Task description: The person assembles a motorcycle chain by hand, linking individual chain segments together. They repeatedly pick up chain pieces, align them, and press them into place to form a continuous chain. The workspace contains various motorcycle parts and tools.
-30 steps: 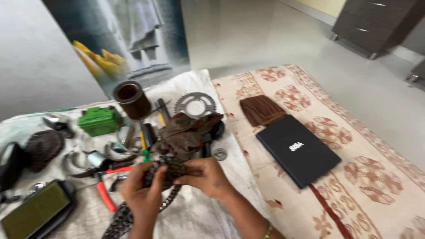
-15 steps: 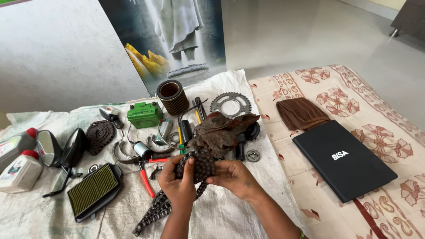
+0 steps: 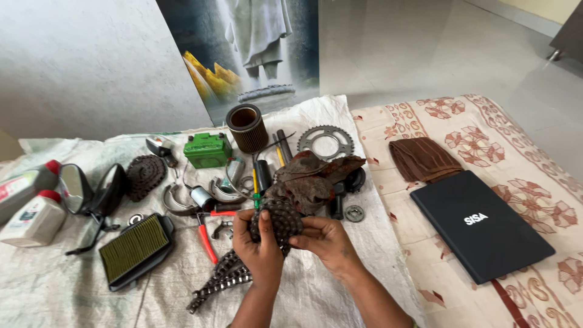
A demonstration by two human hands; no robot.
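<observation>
Both hands stay clamped on the bunched chain [image 3: 276, 222]: left hand [image 3: 258, 246], right hand [image 3: 325, 240]. More chain now trails toward the cloth's [image 3: 340, 297] near edge.

I see both forearms coming up from the bottom edge, converging near centre. Left hand [image 3: 260, 246] is curled, fingers wrapped round what it grips, back of hand to camera. Right hand [image 3: 325, 240] sits just beside it, thumb and fingertips pinched inward toward the left. Wrists roughly level, hands nearly touching.
</observation>
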